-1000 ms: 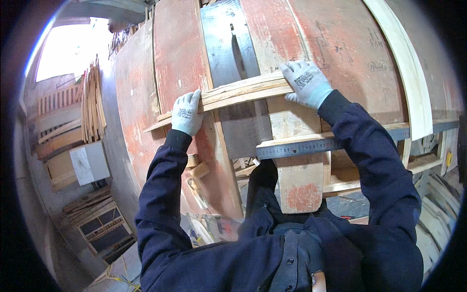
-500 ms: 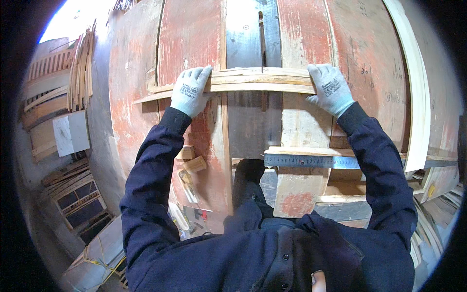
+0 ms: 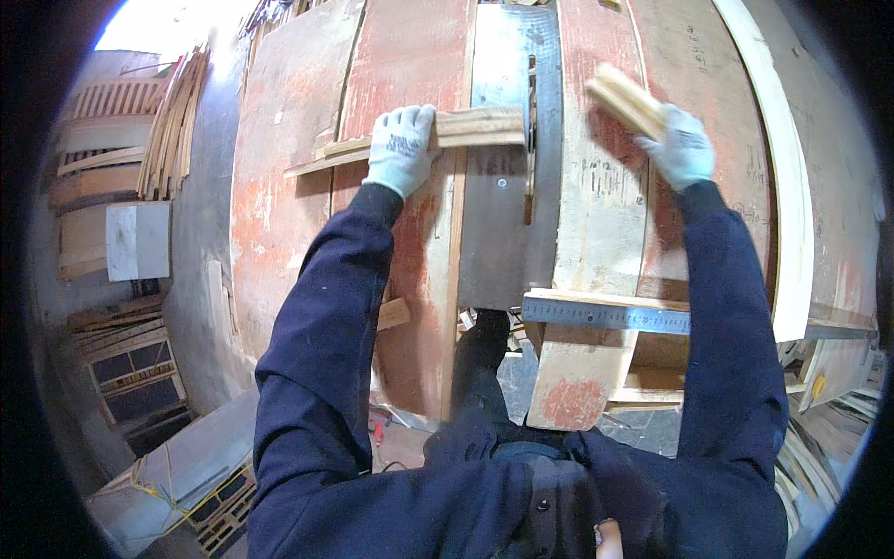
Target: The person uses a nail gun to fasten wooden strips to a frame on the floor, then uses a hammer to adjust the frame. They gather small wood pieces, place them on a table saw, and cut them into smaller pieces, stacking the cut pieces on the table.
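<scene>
My left hand (image 3: 402,149), in a pale work glove, is closed over a bundle of wooden strips (image 3: 480,128) lying across the saw table. The bundle's right end stops beside the upright saw blade (image 3: 531,121), which stands in the slot of the metal plate (image 3: 494,214). One longer strip sticks out to the left of that hand. My right hand (image 3: 683,149), gloved alike, grips a shorter wooden offcut (image 3: 629,101) by its near end. This offcut is tilted over the boards right of the blade, with its shadow beneath.
A steel ruler (image 3: 605,314) runs along a wooden rail near my right forearm. A small wood block (image 3: 393,313) lies by my left sleeve. A long pale board (image 3: 778,186) lines the table's right side. Stacked strips (image 3: 172,126) lean at the far left.
The bundle, whole across the blade earlier, is now in two parts. My right hand has carried the right part away to the right and turned it. My left hand stays on the other part.
</scene>
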A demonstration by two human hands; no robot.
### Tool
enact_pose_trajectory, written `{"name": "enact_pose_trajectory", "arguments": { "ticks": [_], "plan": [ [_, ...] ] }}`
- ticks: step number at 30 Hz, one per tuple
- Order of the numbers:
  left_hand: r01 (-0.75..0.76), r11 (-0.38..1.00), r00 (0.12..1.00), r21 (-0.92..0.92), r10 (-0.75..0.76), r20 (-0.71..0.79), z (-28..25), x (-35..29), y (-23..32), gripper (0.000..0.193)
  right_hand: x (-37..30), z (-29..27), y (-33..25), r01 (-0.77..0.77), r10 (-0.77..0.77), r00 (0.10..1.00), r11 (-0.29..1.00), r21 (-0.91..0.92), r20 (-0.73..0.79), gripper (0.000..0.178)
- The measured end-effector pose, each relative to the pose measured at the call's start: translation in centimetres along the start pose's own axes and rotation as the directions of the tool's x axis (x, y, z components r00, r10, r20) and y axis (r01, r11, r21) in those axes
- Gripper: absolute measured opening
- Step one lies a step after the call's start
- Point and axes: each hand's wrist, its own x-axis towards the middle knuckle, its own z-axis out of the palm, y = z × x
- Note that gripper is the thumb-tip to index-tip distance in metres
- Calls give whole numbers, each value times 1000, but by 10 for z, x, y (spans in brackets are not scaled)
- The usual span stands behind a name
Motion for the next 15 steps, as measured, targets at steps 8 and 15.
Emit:
{"name": "enact_pose_trajectory", "arguments": {
  "ticks": [8,15],
  "plan": [
    [-33,998,986,-57,23,-165,-5,-151,35,67,-151,-37,73,-131,147,988,958,-257,43,76],
    [74,968,994,-240,-91,-62,-28,-226,61,78,-187,-58,-134,210,-236,972,862,462,-2,59]
  ]
}}
